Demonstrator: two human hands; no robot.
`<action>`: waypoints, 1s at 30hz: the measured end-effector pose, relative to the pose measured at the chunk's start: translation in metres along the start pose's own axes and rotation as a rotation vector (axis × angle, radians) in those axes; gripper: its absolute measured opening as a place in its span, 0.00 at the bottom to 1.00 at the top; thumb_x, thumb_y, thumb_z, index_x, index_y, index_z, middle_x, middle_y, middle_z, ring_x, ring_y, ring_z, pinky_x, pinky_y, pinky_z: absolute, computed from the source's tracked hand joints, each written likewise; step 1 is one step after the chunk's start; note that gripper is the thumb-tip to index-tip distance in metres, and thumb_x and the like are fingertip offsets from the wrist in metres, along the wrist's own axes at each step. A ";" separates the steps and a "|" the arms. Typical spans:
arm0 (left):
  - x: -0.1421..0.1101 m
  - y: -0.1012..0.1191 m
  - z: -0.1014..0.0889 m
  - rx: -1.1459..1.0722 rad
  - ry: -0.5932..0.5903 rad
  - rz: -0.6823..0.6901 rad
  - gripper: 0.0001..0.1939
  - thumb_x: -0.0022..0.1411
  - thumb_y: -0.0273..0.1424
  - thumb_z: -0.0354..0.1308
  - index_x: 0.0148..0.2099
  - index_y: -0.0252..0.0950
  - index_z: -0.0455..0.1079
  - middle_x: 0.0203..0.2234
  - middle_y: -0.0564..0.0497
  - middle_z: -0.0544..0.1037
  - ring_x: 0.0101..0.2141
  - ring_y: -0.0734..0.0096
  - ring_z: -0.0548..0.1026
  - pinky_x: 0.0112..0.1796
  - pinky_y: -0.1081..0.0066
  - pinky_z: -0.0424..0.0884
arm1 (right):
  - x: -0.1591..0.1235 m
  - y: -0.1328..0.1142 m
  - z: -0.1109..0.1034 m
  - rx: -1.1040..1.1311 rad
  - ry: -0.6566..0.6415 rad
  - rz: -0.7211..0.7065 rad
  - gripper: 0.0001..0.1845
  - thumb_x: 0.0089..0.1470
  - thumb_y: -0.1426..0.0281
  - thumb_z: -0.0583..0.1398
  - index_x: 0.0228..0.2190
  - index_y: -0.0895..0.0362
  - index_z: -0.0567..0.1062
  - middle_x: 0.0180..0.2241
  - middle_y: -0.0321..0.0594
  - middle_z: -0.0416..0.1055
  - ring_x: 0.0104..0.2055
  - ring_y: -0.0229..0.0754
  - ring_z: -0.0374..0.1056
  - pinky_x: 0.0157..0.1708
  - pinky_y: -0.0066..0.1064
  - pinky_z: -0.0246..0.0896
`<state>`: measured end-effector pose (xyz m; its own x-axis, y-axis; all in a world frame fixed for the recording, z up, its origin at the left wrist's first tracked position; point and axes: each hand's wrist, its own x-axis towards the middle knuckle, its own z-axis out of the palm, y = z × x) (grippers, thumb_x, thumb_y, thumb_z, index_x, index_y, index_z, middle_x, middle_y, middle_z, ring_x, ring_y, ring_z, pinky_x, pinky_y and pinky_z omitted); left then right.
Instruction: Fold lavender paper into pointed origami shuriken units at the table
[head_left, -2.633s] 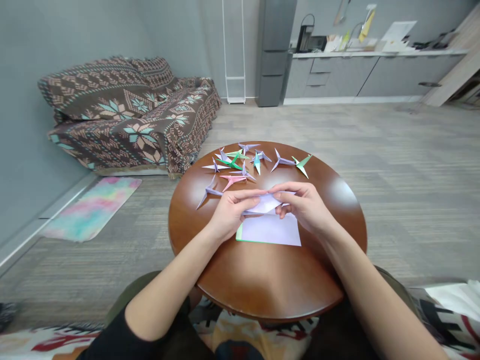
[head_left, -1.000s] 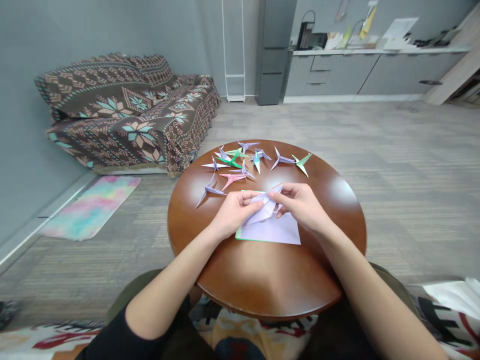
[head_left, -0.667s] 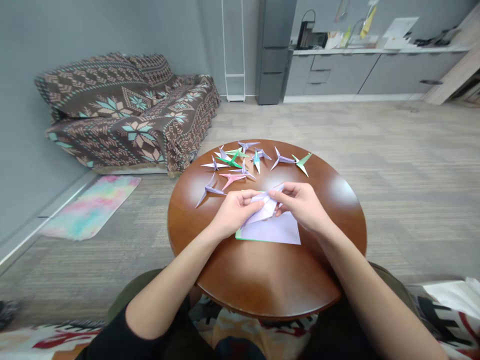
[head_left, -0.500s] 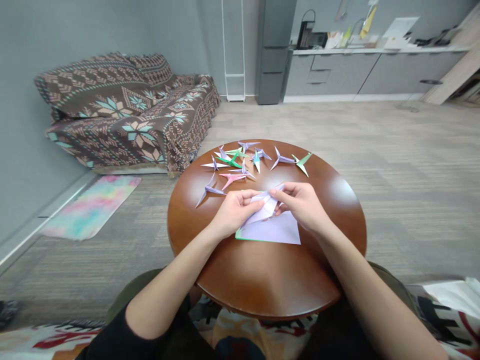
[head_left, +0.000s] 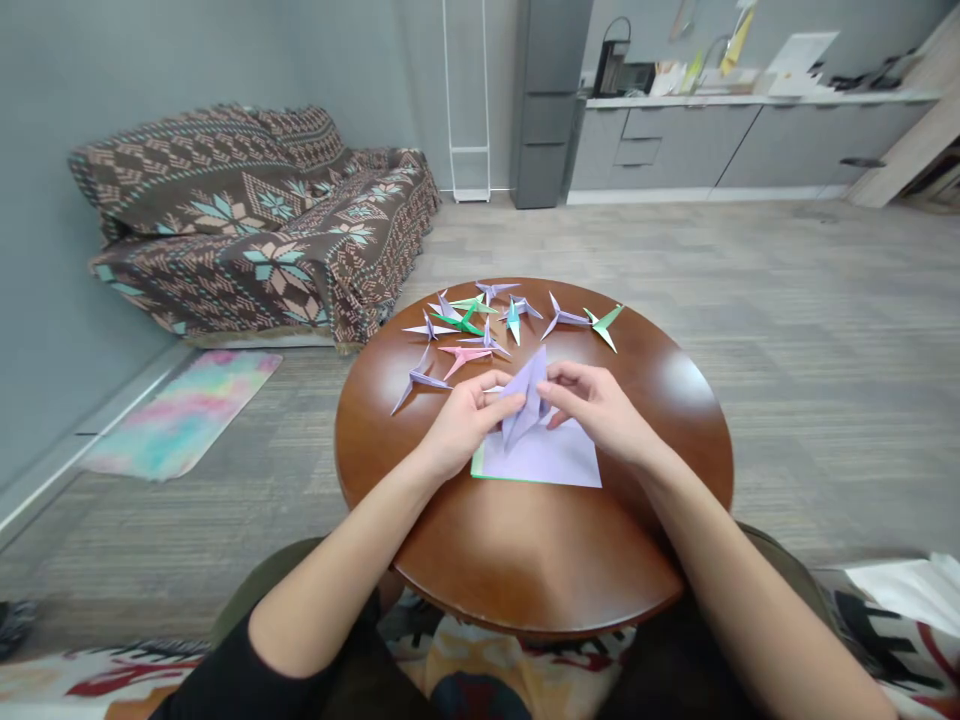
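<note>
Between my two hands is a partly folded piece of purple origami paper (head_left: 527, 392), diamond-shaped with a point sticking up. My left hand (head_left: 472, 420) pinches its left side between thumb and fingers. On the opposite side, my right hand (head_left: 592, 405) grips the right edge with thumb and forefinger. Beneath them a stack of square paper (head_left: 555, 462) lies on the table, its top sheet light purple with green showing at the edge. Beyond my hands are several folded paper cranes, among them a pink crane (head_left: 465, 357), a green crane (head_left: 466, 320) and a purple crane (head_left: 420, 378).
Everything rests on a round brown wooden table (head_left: 525, 560) in front of my knees. A sofa with a patterned cover (head_left: 277, 230) stands at the far left, a pastel mat (head_left: 184, 410) before it. Grey kitchen cabinets (head_left: 690, 145) and a fridge (head_left: 553, 100) line the back.
The paper has turned from a flatter, whiter side to a purple diamond with its tip pointing up. Both hands stay nearly in place, still holding it.
</note>
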<state>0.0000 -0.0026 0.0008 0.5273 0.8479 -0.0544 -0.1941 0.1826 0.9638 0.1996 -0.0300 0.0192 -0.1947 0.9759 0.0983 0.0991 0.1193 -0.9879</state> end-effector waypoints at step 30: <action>0.002 0.000 0.003 -0.023 0.156 0.112 0.20 0.52 0.40 0.77 0.38 0.29 0.79 0.24 0.51 0.80 0.25 0.76 0.76 0.27 0.78 0.73 | 0.000 -0.001 0.003 0.099 0.095 0.010 0.16 0.45 0.59 0.76 0.31 0.58 0.83 0.31 0.39 0.79 0.34 0.43 0.74 0.34 0.36 0.77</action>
<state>0.0036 -0.0026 0.0016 0.3670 0.9301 0.0118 -0.2646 0.0922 0.9599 0.1966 -0.0306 0.0200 -0.1007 0.9904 0.0946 0.0031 0.0954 -0.9954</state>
